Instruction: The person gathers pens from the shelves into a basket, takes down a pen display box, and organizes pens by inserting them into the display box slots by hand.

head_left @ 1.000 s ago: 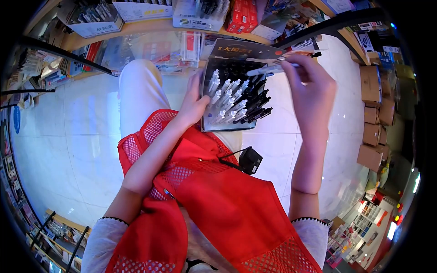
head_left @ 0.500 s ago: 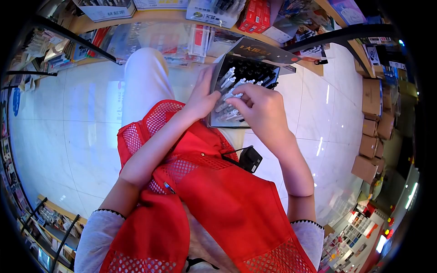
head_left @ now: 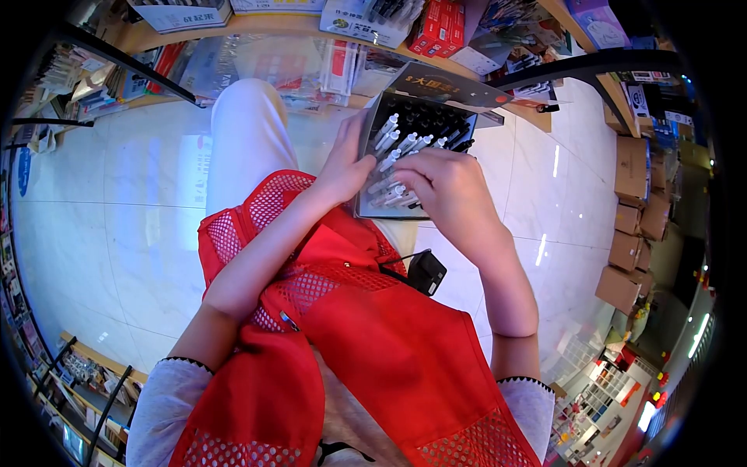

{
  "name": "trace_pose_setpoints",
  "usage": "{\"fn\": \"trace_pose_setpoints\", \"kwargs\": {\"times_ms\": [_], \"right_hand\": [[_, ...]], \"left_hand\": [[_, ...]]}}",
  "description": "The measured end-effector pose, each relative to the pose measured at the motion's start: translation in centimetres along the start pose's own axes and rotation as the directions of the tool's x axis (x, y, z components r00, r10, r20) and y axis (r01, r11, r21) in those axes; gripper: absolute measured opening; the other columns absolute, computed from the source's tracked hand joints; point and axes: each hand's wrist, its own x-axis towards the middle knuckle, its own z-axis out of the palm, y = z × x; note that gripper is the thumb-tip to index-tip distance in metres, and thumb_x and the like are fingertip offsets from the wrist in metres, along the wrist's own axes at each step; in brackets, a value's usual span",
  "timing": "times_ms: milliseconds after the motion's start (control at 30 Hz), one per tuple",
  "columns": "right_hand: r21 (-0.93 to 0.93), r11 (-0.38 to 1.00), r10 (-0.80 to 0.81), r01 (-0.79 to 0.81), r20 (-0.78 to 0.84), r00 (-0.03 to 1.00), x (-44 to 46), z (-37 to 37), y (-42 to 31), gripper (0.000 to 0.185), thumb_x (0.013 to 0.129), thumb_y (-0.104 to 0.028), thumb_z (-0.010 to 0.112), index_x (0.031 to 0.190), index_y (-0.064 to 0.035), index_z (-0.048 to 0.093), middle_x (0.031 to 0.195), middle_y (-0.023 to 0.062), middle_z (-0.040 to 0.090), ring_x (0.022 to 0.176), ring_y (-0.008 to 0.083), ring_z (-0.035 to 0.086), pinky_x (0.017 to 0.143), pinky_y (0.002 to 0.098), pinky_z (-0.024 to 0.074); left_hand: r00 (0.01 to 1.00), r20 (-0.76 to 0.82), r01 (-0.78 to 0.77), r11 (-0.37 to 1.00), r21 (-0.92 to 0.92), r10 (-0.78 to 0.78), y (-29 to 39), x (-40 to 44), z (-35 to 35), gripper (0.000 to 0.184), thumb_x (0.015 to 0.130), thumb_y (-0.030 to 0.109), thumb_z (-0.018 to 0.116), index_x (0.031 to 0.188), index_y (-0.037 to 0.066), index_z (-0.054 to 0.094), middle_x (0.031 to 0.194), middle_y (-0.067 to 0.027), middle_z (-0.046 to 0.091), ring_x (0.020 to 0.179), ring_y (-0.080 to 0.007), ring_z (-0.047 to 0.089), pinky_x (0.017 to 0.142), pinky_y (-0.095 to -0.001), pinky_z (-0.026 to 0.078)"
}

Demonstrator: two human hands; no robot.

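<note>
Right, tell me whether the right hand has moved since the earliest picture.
Yes: the right hand has moved left, farther from the stacked cardboard boxes, and is now over the pens.

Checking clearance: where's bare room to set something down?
Floor between the white-clad knee and far-left shelving; also between right forearm and cardboard boxes. Crowded: pen box, left hand at its side, right hand over the pens; shelf beyond.
</note>
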Motion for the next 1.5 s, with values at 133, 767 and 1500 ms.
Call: {"fn": "trace_pose_setpoints", "kwargs": {"times_ms": [133, 767, 1500], "right_hand": [[-0.127, 0.992, 0.001, 0.006, 0.054, 0.999, 0.1, 0.7, 0.3, 0.009, 0.073, -0.01, 0.061, 0.073, -0.0015, 0.064, 0.07, 0.0124, 0.058, 0.067, 0.0306, 0.059, 0.059, 0.0387, 0.0473], [-0.077, 0.974, 0.186, -0.212, -0.256, 0.949, 0.3, -3.1, 2.5, 0.008, 0.074, -0.006, 0.067, 0.081, -0.0012, 0.066, 0.074, 0.0075, 0.061, 0.058, 0.0176, 0.056, 0.056, 0.0272, 0.0453], [-0.239, 0.922, 0.267, -0.304, -0.176, 0.947, -0.8, -1.5, 3.2, 0.007, 0.072, -0.006, 0.06, 0.076, -0.0027, 0.066, 0.066, 0.0165, 0.062, 0.066, 0.0316, 0.061, 0.064, 0.0394, 0.0486]], "left_hand": [[1.0, 0.004, 0.004, 1.0, 0.002, -0.004, 0.3, 0.0, 0.1, 0.069, 0.069, 0.001, 0.049, 0.133, -0.003, 0.026, 0.127, -0.0227, 0.034, 0.123, -0.0365, 0.034, 0.104, -0.0363, 0.027], [0.996, -0.009, 0.079, 0.968, -0.237, -0.084, -0.9, -0.1, 0.2, 0.067, 0.066, -0.005, 0.044, 0.132, -0.002, 0.03, 0.124, -0.0195, 0.037, 0.122, -0.0315, 0.035, 0.104, -0.0342, 0.025], [0.999, 0.05, -0.023, 1.0, 0.012, 0.022, 1.7, -0.2, -0.1, 0.071, 0.067, -0.001, 0.047, 0.134, -0.004, 0.024, 0.128, -0.0212, 0.032, 0.125, -0.0345, 0.03, 0.106, -0.0344, 0.022]]}}
